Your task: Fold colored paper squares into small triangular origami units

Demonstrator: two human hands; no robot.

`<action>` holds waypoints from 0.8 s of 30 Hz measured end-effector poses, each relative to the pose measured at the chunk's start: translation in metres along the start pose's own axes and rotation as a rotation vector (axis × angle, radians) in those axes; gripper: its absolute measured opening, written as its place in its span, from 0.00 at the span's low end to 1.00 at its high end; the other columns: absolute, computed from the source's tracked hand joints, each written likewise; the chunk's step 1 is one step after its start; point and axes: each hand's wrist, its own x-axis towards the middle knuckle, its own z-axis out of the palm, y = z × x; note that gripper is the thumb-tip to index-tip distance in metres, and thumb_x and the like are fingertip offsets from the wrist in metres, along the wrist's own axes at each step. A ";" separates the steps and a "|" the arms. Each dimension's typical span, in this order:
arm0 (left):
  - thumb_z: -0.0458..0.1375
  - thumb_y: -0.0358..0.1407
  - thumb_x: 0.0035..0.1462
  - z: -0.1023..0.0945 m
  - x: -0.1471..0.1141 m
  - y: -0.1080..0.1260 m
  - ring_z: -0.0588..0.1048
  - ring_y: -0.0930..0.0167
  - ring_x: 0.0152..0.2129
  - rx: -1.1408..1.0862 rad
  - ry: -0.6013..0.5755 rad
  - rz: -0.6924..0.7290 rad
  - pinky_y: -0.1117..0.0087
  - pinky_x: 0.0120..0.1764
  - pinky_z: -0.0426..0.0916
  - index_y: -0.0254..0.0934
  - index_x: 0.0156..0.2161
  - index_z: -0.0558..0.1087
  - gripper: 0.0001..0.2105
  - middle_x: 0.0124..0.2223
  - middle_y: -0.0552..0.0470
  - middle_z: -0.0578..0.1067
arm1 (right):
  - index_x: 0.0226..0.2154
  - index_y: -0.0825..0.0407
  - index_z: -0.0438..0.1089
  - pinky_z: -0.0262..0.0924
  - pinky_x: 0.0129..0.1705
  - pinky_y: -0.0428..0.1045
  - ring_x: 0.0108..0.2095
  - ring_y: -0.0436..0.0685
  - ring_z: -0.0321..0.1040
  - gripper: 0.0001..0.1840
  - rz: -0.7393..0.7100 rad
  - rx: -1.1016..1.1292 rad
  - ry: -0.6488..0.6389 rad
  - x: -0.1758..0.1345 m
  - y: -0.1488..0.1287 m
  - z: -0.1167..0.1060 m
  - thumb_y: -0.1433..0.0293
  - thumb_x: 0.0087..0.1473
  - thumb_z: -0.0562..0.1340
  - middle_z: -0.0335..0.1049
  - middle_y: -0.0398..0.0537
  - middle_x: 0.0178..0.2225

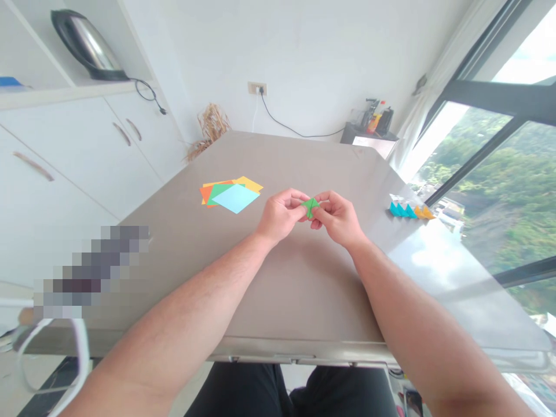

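A small folded piece of green paper (310, 207) is held up between both hands over the middle of the table. My left hand (283, 213) pinches its left side between thumb and fingers. On its right side, my right hand (337, 217) grips it the same way, fingers curled. A crease or seam runs down the paper's middle, and the fingertips cover its outer corners. To the left lies a fanned pile of paper sheets, with a light blue sheet (237, 198) on top and green (217, 190), orange and yellow ones beneath.
Folded paper pieces stand in a row near the right edge, several blue (403, 210) and a few yellow-orange (424, 212). The grey table (295, 301) reaches toward the wall. A blurred-out item (99, 260) lies at left beside a white cable (80, 347). A kettle (91, 46) stands on the shelf.
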 end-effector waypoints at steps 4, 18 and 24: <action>0.64 0.31 0.48 0.002 -0.001 -0.001 0.75 0.73 0.23 -0.012 0.035 -0.038 0.70 0.32 0.71 0.38 0.36 0.78 0.08 0.25 0.55 0.78 | 0.34 0.50 0.69 0.66 0.27 0.48 0.21 0.51 0.71 0.06 -0.024 -0.024 0.053 0.000 0.003 0.002 0.68 0.50 0.64 0.75 0.40 0.24; 0.65 0.32 0.47 0.008 -0.006 0.003 0.75 0.73 0.24 -0.086 0.138 -0.047 0.71 0.32 0.70 0.38 0.35 0.78 0.07 0.24 0.57 0.77 | 0.35 0.49 0.73 0.64 0.27 0.47 0.21 0.49 0.68 0.09 -0.054 -0.013 0.069 -0.001 0.002 0.007 0.71 0.49 0.59 0.73 0.38 0.23; 0.64 0.30 0.45 0.012 -0.007 0.008 0.74 0.74 0.21 -0.123 0.215 -0.086 0.72 0.30 0.68 0.38 0.31 0.75 0.05 0.22 0.57 0.76 | 0.34 0.49 0.74 0.66 0.27 0.48 0.21 0.50 0.68 0.07 0.003 0.077 0.102 -0.002 0.001 0.013 0.69 0.50 0.61 0.72 0.38 0.22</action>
